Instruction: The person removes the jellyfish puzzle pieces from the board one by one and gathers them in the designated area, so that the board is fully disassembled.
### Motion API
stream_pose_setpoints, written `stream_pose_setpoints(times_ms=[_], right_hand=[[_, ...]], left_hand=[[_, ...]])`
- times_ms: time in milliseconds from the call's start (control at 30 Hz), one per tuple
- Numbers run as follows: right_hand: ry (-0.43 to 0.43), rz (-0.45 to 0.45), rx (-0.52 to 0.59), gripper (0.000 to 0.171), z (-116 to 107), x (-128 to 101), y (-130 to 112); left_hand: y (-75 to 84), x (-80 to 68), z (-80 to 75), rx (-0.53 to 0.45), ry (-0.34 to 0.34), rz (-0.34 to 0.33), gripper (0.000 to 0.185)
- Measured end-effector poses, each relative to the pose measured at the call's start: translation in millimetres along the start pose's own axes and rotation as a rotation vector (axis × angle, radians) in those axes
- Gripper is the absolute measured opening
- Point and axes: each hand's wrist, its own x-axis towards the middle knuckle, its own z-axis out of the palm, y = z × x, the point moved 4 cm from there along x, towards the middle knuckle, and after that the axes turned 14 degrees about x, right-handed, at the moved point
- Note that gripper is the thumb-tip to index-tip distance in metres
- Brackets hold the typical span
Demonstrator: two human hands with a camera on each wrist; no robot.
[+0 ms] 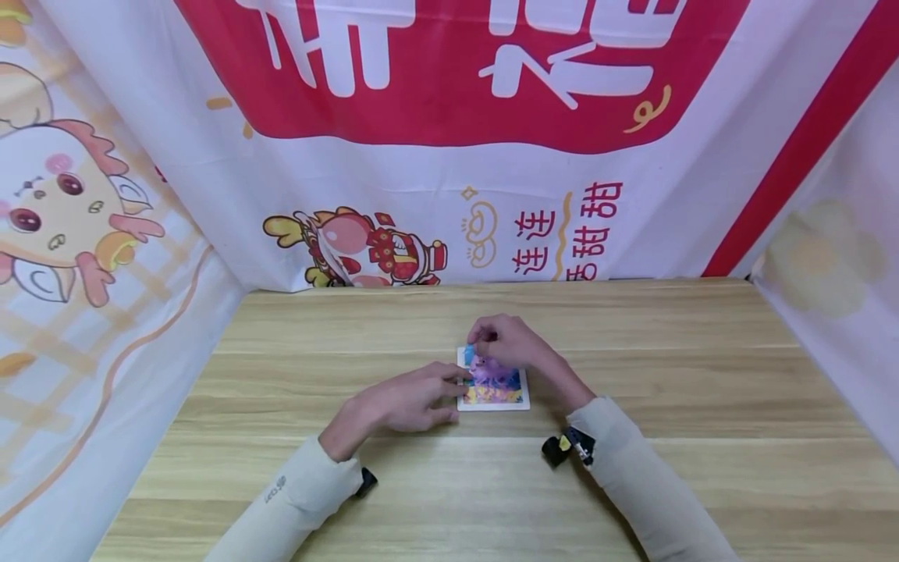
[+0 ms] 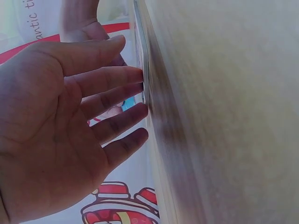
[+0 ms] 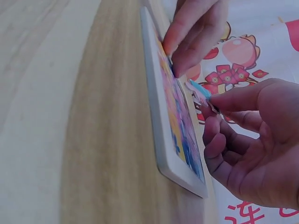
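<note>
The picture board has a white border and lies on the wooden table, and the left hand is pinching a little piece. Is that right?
Not quite: it's the right hand that pinches the little piece, as the right wrist view shows, not the left hand. The picture board does have a white border and does lie on the wooden table.

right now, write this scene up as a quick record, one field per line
left hand: fingers extended, at the board's left side
right hand: pinches a small piece near the board's far edge
small piece: partly turquoise
board: white border, colourful picture, flat on the table
table: pale wood grain
backdrop: white cloth, red print
</note>
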Motion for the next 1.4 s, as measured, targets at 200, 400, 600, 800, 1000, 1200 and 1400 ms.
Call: stream_pose_setpoints(times_ms=[200,400,600,800,1000,1200,1400], right_hand=[[0.018,0.031,0.081,0.014,-8,-4,6],[0.030,0.041,0.081,0.012,-16,-11,9],[0.026,0.040,0.083,0.010,-26,-17,14],[0.038,0.024,0.069,0.010,-34,-24,21],[0.033,0.029,0.074,0.012,-45,-34,25],[0.027,0.029,0.076,0.015,-59,-41,30],[0.043,0.048,0.091,0.018,-73,-49,39]], left_hand=[[0.4,-0.4,-0.8,-0.003,-0.007,-0.007,0.050],[1.3,-0.6,-1.5,-0.008,-0.017,-0.014,0.050],[2.1,-0.7,-2.4,-0.013,-0.024,-0.021,0.049],[3.0,-0.5,-2.2,-0.017,-0.033,-0.027,0.050],[3.6,-0.2,-2.2,-0.014,-0.035,-0.038,0.050],[4.7,-0.7,-1.9,-0.020,-0.031,-0.041,0.050],[5.3,-0.3,-2.4,-0.019,-0.027,-0.042,0.050]])
